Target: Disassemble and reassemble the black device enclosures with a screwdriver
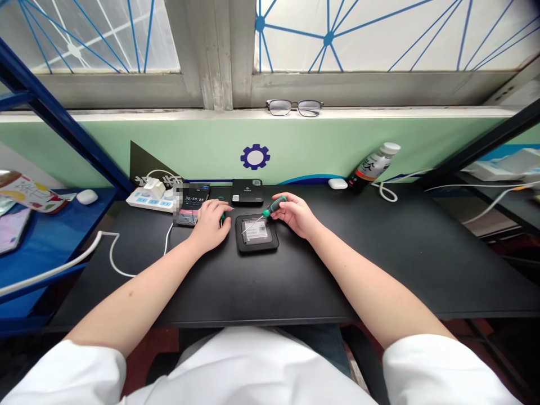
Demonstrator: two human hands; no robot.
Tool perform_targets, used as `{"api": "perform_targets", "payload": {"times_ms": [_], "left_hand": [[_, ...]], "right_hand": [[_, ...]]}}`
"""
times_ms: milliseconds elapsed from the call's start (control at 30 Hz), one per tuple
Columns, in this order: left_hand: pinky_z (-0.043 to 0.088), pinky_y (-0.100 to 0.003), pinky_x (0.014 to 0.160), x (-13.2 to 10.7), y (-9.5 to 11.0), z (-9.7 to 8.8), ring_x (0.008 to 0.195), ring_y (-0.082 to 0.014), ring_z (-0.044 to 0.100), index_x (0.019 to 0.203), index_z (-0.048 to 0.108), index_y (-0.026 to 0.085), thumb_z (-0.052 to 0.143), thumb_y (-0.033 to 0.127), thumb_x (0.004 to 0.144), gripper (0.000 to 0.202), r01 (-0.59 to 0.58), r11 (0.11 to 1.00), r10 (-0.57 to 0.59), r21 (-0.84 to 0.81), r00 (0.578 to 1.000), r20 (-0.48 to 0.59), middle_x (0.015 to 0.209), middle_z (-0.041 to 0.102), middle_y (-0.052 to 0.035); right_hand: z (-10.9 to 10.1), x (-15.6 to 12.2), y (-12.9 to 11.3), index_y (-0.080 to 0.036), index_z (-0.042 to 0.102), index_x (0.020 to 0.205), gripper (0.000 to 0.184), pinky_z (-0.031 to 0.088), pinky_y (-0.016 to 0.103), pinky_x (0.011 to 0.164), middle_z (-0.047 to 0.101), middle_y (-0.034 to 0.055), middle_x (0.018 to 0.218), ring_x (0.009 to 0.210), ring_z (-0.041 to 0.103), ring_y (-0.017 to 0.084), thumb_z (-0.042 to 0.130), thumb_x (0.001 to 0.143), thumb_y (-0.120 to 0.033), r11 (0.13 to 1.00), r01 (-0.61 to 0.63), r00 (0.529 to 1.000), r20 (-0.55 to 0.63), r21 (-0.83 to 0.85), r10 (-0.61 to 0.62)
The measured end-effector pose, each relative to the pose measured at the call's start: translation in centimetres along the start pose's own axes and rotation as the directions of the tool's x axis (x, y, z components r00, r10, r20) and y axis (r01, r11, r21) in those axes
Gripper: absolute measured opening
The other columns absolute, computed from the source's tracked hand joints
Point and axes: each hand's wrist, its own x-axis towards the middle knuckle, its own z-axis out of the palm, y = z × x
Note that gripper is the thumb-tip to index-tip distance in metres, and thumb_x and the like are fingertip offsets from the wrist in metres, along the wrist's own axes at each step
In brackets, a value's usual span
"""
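Green screwdriver (266, 213) in right grip (297, 215), shaft over black device (256, 233).

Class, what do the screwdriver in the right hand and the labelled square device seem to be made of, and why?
Screwdriver: the slim, pale shaft suggests smooth metal; the green and black handle looks like plastic, perhaps rubber.
Square device: looks matte black, rounded corners, probably plastic, possibly coated metal; its printed label, paper or film.
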Motion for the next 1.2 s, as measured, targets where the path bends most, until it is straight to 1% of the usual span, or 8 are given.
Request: {"api": "perform_targets", "payload": {"times_ms": [133, 200, 367, 567, 833, 1000, 1200], "left_hand": [[0.04, -0.058, 0.119, -0.22, 0.57, -0.37, 0.141, -0.0335, 0.05, 0.12, 0.07, 0.026, 0.057, 0.029, 0.099, 0.025, -0.097, 0.995, 0.1, -0.035, 0.99, 0.099, 0.137, 0.07, -0.0098], [0.04, -0.058, 0.118, -0.33, 0.77, -0.49, 0.142, -0.0338, 0.05, 0.121, 0.07, 0.026, 0.057, 0.03, 0.1, 0.025, -0.129, 0.991, 0.132, -0.033, 0.983, 0.126, 0.138, 0.069, -0.0101], [0.041, -0.058, 0.117, -0.33, 0.76, -0.5, 0.141, -0.034, 0.05, 0.121, 0.069, 0.024, 0.056, 0.029, 0.1, 0.025, -0.14, 0.99, 0.142, -0.027, 0.983, 0.118, 0.138, 0.069, -0.0107], [0.041, -0.059, 0.116, -0.17, 0.88, -0.64, 0.142, -0.0346, 0.049, 0.121, 0.07, 0.025, 0.056, 0.03, 0.1, 0.026, -0.118, 0.993, 0.12, -0.024, 0.982, 0.145, 0.139, 0.07, -0.0103], [0.042, -0.059, 0.115, -0.2, 0.91, -0.65, 0.141, -0.0342, 0.051, 0.121, 0.07, 0.025, 0.056, 0.028, 0.099, 0.026, -0.121, 0.992, 0.123, -0.021, 0.982, 0.142, 0.138, 0.07, -0.0102], [0.042, -0.059, 0.116, -0.27, 0.77, -0.6, 0.141, -0.0346, 0.051, 0.122, 0.069, 0.024, 0.056, 0.03, 0.1, 0.027, -0.155, 0.987, 0.158, -0.034, 0.976, 0.151, 0.138, 0.07, -0.0108], [0.035, -0.062, 0.123, -0.37, 0.99, -0.85, 0.148, -0.0372, 0.044, 0.128, 0.069, 0.026, 0.062, 0.039, 0.098, 0.033, -0.215, 0.976, 0.22, -0.048, 0.952, 0.215, 0.146, 0.065, -0.0104]], "right_hand": [[-0.08, 0.04, 0.09, -0.02, 0.073, 0.101, 0.03, 0.06, 0.032, 0.069, 0.079, 0.004, 0.079, 0.069, 0.074, 0.018, 0.079, 0.073, -0.027, 1.0, -0.006, 1.0, 0.014, -0.016, 0.006], [-0.11, 0.05, 0.13, -0.02, 0.073, 0.1, 0.029, 0.06, 0.032, 0.067, 0.078, 0.0037, 0.078, 0.068, 0.073, 0.018, 0.078, 0.073, -0.026, 1.0, -0.01, 1.0, 0.02, -0.022, 0.01], [-0.12, 0.07, 0.26, -0.021, 0.074, 0.099, 0.028, 0.059, 0.032, 0.066, 0.077, 0.0018, 0.076, 0.067, 0.072, 0.018, 0.077, 0.071, -0.025, 0.999, -0.009, 0.999, 0.032, -0.041, 0.01], [-0.2, 0.09, 0.31, -0.02, 0.074, 0.1, 0.029, 0.058, 0.032, 0.067, 0.077, 0.0029, 0.077, 0.068, 0.072, 0.018, 0.077, 0.072, -0.025, 0.999, -0.005, 1.0, 0.031, -0.041, 0.007], [-0.08, -0.03, 0.26, -0.02, 0.074, 0.1, 0.029, 0.058, 0.031, 0.066, 0.076, 0.0017, 0.077, 0.067, 0.071, 0.017, 0.078, 0.072, -0.026, 0.999, 0.002, 0.999, 0.042, -0.049, 0.0], [0.09, -0.09, 0.18, -0.02, 0.075, 0.099, 0.03, 0.057, 0.03, 0.064, 0.075, 0.001, 0.076, 0.065, 0.07, 0.016, 0.079, 0.071, -0.026, 0.998, -0.002, 0.999, 0.039, -0.062, 0.004], [0.55, -0.14, -0.02, -0.021, 0.075, 0.096, 0.027, 0.054, 0.028, 0.06, 0.071, -0.002, 0.072, 0.059, 0.065, 0.012, 0.082, 0.071, -0.028, 0.994, -0.032, 0.999, -0.013, -0.108, 0.03]]}}
